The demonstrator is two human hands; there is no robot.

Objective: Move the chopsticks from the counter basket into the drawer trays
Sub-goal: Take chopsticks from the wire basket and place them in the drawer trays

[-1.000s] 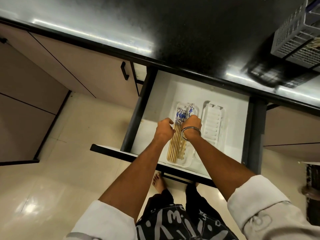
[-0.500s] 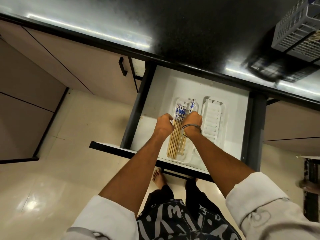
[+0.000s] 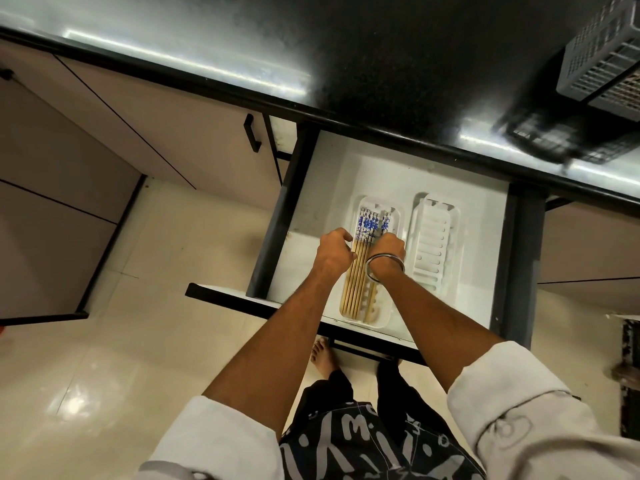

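Both hands work over the L tray (image 3: 397,216) in an open kitchen drawer (image 3: 485,209); R hand (image 3: 389,247), fingers curled down onto a chopstick (image 3: 370,301) at the tray's 3 o'clock side, appears to pinch it, tho the fingertips are hidden under the knuckles; a metal bangle (image 3: 383,266) circles that wrist; L hand (image 3: 334,247), fingers curled, sits at the bundle's 9 o'clock edge, thumb side against the sticks; whether it grips any can't be told. The chopsticks (image 3: 356,275), wooden w/ blue-and-white patterned tops, lie side by side lengthwise in the L tray, patterned ends toward 12 o'clock, plain tips toward 6. Just beside it at 3 o'clock, a 2nd white tray (image 3: 433,247) w/ ribbed slots holds nothing visible. Drawer is white inside, dark-framed; black counter (image 3: 381,64) runs across at 12 o'clock; a grey mesh basket (image 3: 602,60) stands on it at approx 2 o'clock, well apart from the hands, light sticks faintly visible thru its side. White sleeves (image 3: 512,393) and patterned dark trousers (image 3: 363,441) at 6 o'clock; a bare foot (image 3: 322,355) on pale floor tiles (image 3: 138,341).
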